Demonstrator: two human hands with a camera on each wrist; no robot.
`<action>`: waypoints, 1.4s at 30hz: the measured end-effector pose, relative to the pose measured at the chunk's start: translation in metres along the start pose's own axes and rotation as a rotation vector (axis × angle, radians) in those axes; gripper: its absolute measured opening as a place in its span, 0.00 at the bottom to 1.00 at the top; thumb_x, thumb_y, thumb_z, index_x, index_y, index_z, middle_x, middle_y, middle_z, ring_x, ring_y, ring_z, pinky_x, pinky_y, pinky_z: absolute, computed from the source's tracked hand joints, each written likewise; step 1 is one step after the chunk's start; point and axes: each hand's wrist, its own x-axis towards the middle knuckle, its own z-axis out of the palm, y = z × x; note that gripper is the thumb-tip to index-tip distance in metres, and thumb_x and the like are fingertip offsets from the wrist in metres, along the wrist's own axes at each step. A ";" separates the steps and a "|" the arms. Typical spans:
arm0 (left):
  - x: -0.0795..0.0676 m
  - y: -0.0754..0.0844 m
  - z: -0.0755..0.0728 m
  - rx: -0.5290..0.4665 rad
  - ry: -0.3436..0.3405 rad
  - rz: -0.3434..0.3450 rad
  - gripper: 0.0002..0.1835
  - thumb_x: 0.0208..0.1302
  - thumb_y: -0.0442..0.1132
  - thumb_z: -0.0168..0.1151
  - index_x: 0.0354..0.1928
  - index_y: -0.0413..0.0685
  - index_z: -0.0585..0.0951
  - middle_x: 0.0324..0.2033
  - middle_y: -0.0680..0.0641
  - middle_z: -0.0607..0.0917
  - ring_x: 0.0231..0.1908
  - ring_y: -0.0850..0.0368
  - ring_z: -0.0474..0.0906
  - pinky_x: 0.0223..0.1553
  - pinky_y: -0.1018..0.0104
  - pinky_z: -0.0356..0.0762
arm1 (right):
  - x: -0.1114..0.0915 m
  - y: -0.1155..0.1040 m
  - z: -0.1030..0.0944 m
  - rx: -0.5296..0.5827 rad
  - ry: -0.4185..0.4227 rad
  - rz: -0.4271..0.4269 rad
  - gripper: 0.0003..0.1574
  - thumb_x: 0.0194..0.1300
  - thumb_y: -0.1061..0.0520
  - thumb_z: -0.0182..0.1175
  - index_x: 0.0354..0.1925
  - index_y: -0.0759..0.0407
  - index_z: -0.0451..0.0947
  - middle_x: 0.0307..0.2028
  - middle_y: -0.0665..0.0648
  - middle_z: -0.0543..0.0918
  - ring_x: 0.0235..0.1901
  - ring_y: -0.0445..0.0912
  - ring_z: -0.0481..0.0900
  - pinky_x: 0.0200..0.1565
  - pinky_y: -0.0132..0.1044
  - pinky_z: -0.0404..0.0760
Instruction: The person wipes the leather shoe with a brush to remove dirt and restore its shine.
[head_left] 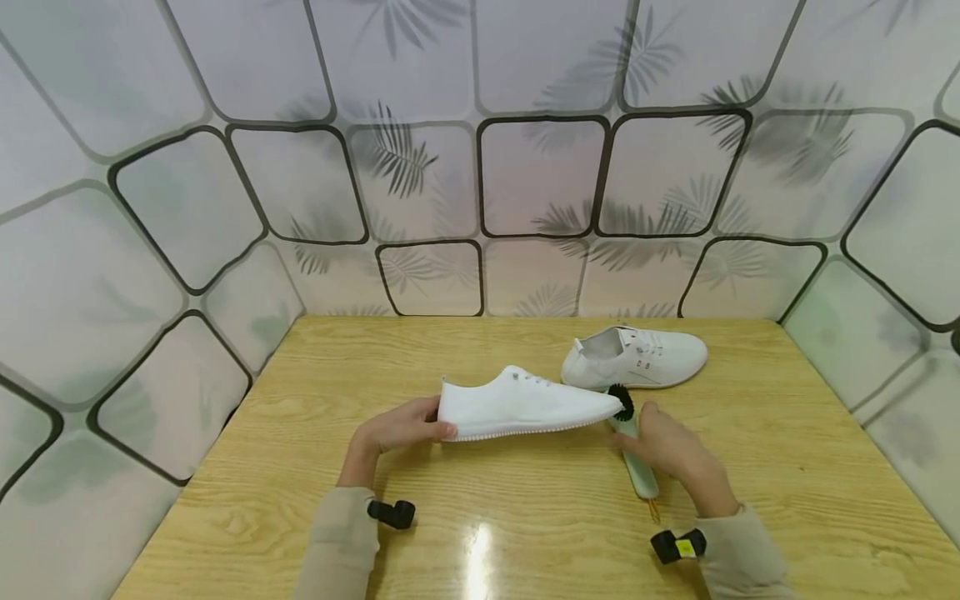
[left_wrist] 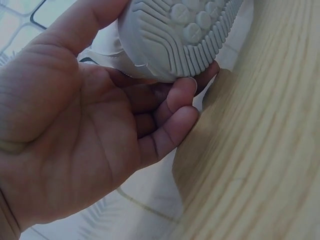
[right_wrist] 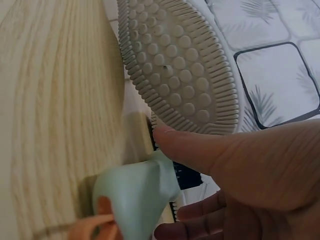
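Observation:
A white lace-up shoe [head_left: 525, 406] is held raised at its heel by my left hand [head_left: 408, 427], its toe pointing right. In the left wrist view the thumb and fingers grip the heel end of the ridged sole [left_wrist: 170, 40]. The dotted forefoot sole [right_wrist: 170, 60] shows in the right wrist view. My right hand [head_left: 671, 446] is over a brush with a pale green handle [head_left: 637, 467] and black bristles [head_left: 621, 400]. Its thumb and fingers are spread on either side of the brush, close by the shoe's toe. An orange cord [right_wrist: 95, 225] hangs from the handle end.
A second white shoe [head_left: 652, 358] stands at the back right of the wooden table [head_left: 337, 358], behind the brush. Patterned curtain-like walls [head_left: 427, 183] close in the back and both sides. Black wrist cameras sit on both beige sleeves [head_left: 341, 533].

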 end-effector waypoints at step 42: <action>0.013 0.017 0.018 -0.173 0.075 -0.087 0.47 0.71 0.46 0.46 0.76 0.52 0.24 0.61 0.34 0.65 0.43 0.47 0.80 0.46 0.55 0.79 | -0.011 -0.021 -0.025 0.201 0.186 -0.145 0.21 0.79 0.48 0.46 0.44 0.67 0.66 0.29 0.57 0.76 0.24 0.47 0.71 0.25 0.39 0.70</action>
